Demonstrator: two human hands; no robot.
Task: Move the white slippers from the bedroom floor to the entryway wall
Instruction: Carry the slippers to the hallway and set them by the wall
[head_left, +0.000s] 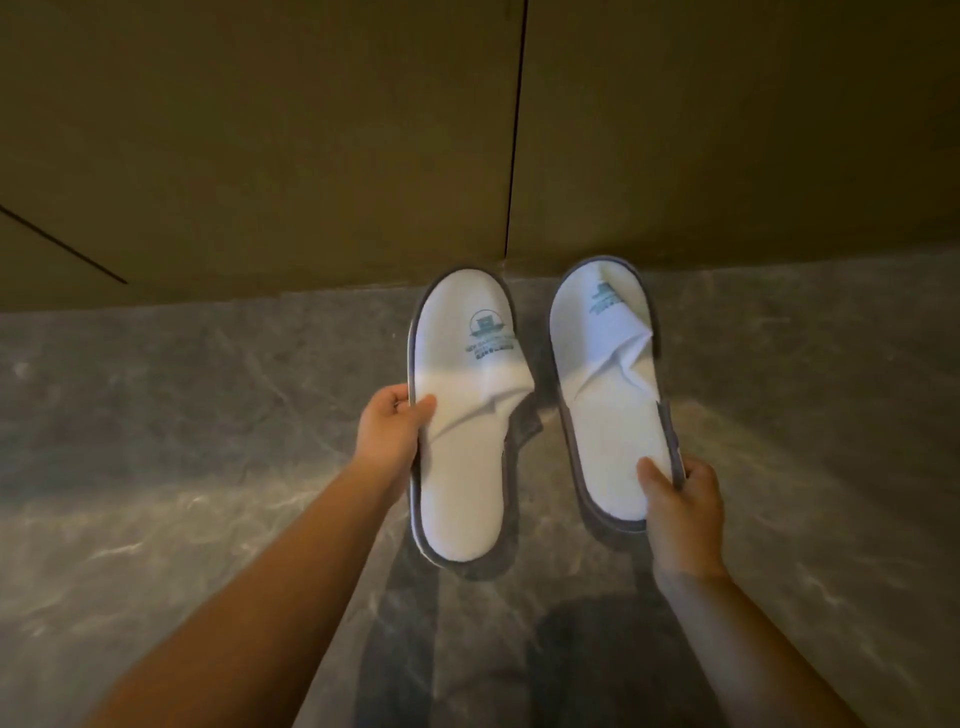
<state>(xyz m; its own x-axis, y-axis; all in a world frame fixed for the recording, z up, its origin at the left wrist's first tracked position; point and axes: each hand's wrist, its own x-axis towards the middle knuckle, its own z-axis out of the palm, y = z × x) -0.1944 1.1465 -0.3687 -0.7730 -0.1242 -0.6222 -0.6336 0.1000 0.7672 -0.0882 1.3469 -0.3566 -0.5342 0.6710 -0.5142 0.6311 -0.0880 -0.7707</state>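
Note:
Two white slippers with grey soles and a teal printed logo are held side by side, toes pointing toward the wall. My left hand (390, 427) grips the left slipper (462, 457) by its left edge at mid-length. My right hand (680, 512) pinches the right slipper (608, 415) at its heel edge, thumb on the insole. The toe straps of both are creased and partly flattened. Their toes are close to the foot of the wall; whether the soles touch the floor cannot be told.
A brown panelled wall (311, 156) with a dark vertical seam (514, 156) rises straight ahead. The floor (156, 441) is grey marble with pale veins and glare. Dark shadows lie on the floor below the slippers.

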